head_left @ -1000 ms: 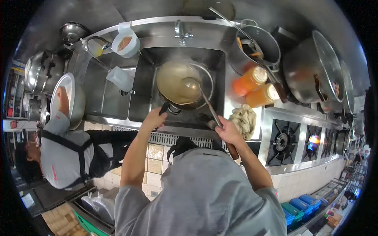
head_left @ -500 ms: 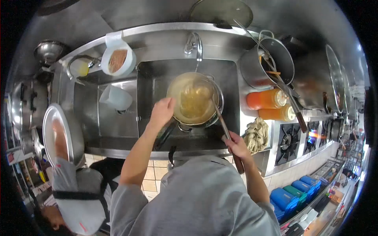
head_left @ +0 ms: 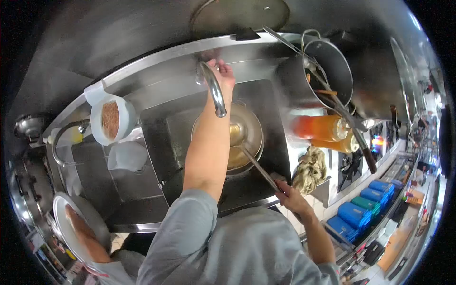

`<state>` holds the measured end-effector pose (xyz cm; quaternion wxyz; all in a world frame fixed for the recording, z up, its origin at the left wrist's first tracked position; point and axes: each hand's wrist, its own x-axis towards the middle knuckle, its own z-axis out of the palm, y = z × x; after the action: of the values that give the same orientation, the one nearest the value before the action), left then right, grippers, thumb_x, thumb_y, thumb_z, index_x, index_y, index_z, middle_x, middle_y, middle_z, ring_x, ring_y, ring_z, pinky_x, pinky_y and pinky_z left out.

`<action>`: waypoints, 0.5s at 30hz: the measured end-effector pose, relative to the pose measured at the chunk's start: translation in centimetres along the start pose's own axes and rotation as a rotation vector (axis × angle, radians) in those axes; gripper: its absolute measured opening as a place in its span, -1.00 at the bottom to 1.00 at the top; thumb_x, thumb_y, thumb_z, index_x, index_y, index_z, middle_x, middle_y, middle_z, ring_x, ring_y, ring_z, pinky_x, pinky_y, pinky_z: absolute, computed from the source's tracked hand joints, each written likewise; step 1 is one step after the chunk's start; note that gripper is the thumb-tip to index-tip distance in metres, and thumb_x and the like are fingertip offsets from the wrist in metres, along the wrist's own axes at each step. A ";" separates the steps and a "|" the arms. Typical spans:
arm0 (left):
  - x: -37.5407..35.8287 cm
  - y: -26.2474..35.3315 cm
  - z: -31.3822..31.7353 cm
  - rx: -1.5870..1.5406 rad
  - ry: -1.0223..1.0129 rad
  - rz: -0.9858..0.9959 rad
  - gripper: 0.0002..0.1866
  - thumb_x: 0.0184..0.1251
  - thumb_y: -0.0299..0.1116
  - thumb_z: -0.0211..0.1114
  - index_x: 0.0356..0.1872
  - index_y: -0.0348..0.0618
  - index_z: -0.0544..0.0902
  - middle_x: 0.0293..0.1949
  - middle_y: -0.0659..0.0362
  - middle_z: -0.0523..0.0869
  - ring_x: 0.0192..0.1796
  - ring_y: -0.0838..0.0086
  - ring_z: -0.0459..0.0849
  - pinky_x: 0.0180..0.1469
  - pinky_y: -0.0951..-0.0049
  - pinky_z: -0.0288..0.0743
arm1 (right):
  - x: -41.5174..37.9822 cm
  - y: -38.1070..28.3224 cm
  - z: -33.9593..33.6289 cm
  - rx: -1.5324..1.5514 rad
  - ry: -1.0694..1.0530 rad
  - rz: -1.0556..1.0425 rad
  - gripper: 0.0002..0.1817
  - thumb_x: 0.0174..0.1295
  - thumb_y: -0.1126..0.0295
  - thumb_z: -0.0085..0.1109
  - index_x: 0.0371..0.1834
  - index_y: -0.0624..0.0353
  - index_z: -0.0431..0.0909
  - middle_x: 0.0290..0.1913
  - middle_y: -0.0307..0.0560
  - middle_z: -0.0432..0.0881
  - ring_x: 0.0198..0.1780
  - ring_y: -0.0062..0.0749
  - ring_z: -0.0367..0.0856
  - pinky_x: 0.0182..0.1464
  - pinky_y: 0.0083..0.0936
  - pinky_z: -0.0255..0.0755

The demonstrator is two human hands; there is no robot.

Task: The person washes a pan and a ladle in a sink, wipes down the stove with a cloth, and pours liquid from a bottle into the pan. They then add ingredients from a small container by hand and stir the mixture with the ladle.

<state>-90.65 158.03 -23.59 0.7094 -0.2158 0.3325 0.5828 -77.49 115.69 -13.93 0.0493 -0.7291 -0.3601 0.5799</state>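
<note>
My left hand (head_left: 222, 73) is at the base of the tap (head_left: 214, 90) behind the sink, its fingers curled by the tap's handle, which is mostly hidden. My left forearm passes over a round metal pan (head_left: 256, 124) in the right sink basin and covers part of it. Yellowish liquid shows in the pan. My right hand (head_left: 292, 198) is closed round the handle of a long ladle (head_left: 259, 167), whose bowl rests inside the pan. No water stream shows below the spout.
To the right stand a tall pot (head_left: 327, 71) with long utensils, orange bottles (head_left: 323, 127) and a crumpled cloth (head_left: 309, 171). A white container (head_left: 112, 118) of brown food and a pale pitcher (head_left: 127, 156) are left. A co-worker's arm (head_left: 85, 232) reaches into a large bowl (head_left: 61, 206).
My left hand has moved from the pan's left edge up to the tap. The thin water stream is no longer seen. My right hand still holds the ladle; the view has shifted.
</note>
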 end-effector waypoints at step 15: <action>-17.0 2.1 -8.8 1.948 -0.792 0.786 -0.48 0.66 -0.05 -0.01 0.34 -0.25 0.54 0.29 -0.10 0.64 0.37 0.11 0.57 0.42 0.19 0.39 | -6.4 -4.5 -1.1 0.857 -0.327 -0.026 -0.57 0.44 0.30 0.26 0.29 0.17 0.43 -0.49 -0.40 0.41 -0.66 -0.72 0.27 -0.59 -0.65 0.20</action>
<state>-96.35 140.81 -17.17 0.3980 0.7514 0.4426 0.2849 -79.04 115.66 -6.15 0.2963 -0.5374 -0.0997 0.7832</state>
